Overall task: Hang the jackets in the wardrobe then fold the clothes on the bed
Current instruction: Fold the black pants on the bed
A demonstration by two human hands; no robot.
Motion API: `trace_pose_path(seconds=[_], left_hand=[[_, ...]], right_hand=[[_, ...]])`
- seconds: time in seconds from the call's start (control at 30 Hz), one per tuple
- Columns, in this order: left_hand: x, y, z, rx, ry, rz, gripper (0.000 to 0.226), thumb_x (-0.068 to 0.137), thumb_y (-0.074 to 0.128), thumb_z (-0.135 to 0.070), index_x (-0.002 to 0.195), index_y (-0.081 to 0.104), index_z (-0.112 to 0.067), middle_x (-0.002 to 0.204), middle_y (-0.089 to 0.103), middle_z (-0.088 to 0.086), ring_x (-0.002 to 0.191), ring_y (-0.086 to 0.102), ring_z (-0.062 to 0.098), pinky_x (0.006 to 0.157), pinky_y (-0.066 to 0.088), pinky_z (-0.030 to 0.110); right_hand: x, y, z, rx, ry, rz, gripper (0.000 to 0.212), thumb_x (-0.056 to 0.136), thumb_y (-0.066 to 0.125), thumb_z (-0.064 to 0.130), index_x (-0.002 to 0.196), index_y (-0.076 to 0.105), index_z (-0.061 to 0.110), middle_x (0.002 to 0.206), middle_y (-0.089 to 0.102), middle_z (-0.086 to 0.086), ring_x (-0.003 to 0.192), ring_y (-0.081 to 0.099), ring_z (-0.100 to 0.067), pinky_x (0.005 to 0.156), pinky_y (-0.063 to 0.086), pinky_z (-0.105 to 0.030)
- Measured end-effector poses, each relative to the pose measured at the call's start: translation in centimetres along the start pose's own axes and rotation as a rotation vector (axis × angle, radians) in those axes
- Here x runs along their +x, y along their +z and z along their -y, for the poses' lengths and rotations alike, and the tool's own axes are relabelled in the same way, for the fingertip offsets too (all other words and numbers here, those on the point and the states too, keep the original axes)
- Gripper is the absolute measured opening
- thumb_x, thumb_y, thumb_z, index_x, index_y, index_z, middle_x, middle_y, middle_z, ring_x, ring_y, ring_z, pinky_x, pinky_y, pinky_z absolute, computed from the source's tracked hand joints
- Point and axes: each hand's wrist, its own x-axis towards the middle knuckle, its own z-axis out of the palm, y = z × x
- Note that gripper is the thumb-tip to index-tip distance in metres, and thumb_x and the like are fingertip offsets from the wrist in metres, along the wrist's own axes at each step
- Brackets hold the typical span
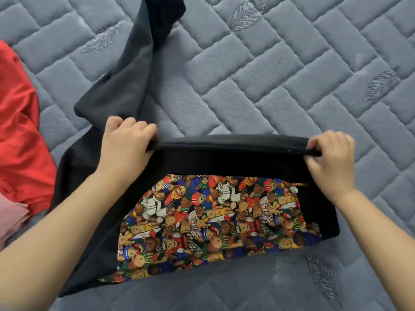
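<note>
A black garment with a colourful teddy-bear print panel lies on the quilted blue-grey bed. Its far edge is folded over into a black band. My left hand grips the left end of that band, fingers curled over the cloth. My right hand pinches the right end of the same band. A long black sleeve of the garment stretches away to the upper left.
A red garment lies bunched at the left edge of the bed, with a bit of pink cloth below it. Open quilted bed surface extends to the right and far side.
</note>
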Motion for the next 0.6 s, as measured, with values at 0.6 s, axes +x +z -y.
trace_pose_path(seconds=[0.6], left_hand=[[-14.4,0.4,-5.7,-0.656,-0.300,0.138,0.026,0.084,0.067,-0.010,0.107,0.072,-0.021,0.096,0.068,-0.010,0.086,0.064,0.014,0.082,0.049,0.036]], right_hand=[[-9.6,0.7,12.2,0.319,0.296,0.497,0.028,0.085,0.053,-0.005,0.100,0.071,0.011,0.105,0.061,-0.001,0.104,0.052,-0.016,0.095,0.041,-0.028]])
